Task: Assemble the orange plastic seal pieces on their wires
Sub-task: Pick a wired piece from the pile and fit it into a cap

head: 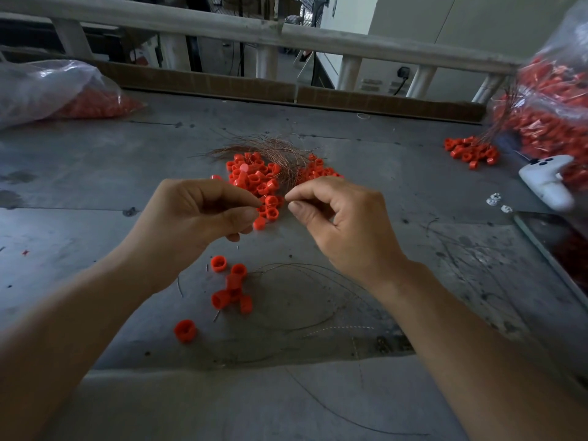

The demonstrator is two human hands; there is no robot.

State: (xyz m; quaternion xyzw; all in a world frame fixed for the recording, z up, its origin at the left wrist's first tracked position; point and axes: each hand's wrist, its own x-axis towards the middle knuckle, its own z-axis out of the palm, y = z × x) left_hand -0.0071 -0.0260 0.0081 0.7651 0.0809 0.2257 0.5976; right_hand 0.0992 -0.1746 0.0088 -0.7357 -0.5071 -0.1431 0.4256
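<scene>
A: Well, how far along are we?

B: Early, we judge. Near us on the counter (95, 192) lies a small cluster of orange seal pieces (232, 289) with thin wires (305, 275) looping off to the right. Those look threaded. One loose piece (184, 331) sits apart, nearer the edge.

A: And what is left?

B: Most of it. The big pile (254, 181) of seal pieces lies mid-counter, just beyond our hands, with a coppery wire bundle (273, 149) across its far side. A clear bag (47, 87) at far left holds more orange pieces.

A: And on the right?

B: A second bag (550, 100) bulges with orange pieces and wire ends, and a small wired bunch (471, 152) lies before it. We take those for finished stock, but we cannot be sure.

A: What are our hands doing?

B: The left hand (203, 214) and right hand (343, 224) hover close together over the pile's near edge. Each has thumb and forefinger pressed tip to tip and the other fingers curled. What they pinch is too fine to see; a wire is our guess. One orange piece (259, 223) shows just under the left fingertips, and we cannot tell whether it is held or lying on the counter.

A: And how do the pieces look?

B: They are short, hollow, bright orange plastic caps, and we judge them light and apt to roll.
</scene>
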